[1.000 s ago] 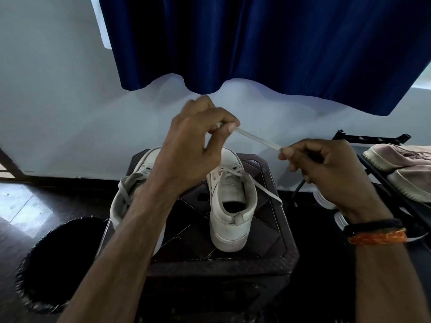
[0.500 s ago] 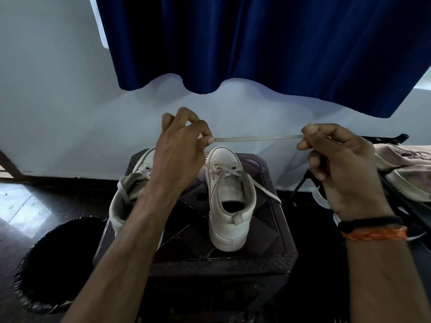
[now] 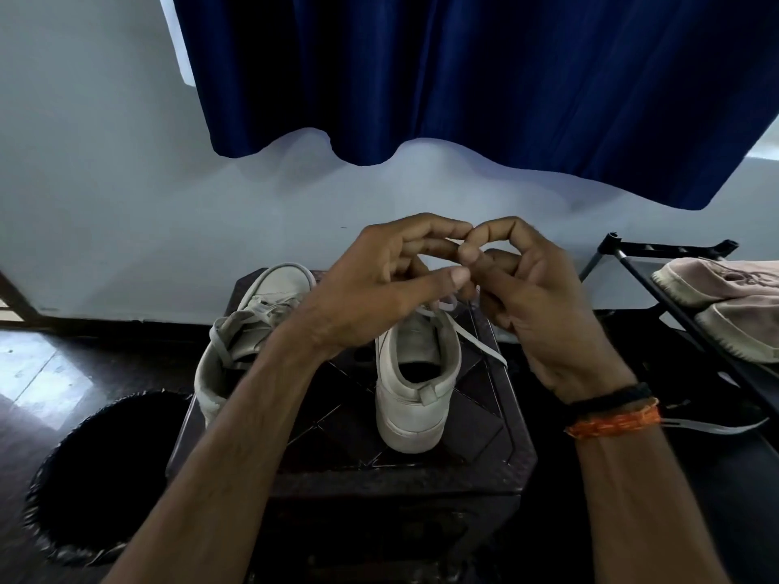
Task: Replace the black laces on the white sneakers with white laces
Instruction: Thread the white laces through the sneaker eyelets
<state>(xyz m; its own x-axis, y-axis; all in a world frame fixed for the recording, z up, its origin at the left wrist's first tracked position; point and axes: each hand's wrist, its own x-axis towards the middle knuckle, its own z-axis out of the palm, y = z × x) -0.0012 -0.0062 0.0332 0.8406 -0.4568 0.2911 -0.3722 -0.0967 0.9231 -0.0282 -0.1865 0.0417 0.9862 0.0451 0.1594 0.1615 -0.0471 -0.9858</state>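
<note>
Two white sneakers stand on a dark stool point(image 3: 484, 461), heels toward me. The right sneaker point(image 3: 411, 389) carries a white lace point(image 3: 480, 345) whose loose end trails over its right side. The left sneaker point(image 3: 253, 326) has pale laces tied on top. My left hand point(image 3: 379, 288) and my right hand point(image 3: 531, 305) meet fingertip to fingertip above the right sneaker's front. Both pinch the white lace, most of which is hidden between the fingers. The sneaker's toe is hidden behind my hands.
A black round bin point(image 3: 97, 478) sits on the floor at the lower left. A black shoe rack point(image 3: 674, 263) with pinkish shoes point(image 3: 725, 284) stands at the right. A blue curtain point(image 3: 463, 69) hangs over the white wall behind.
My hands held the lace stretched between them, apart. They have come together above the right sneaker, so the taut span of lace is gone.
</note>
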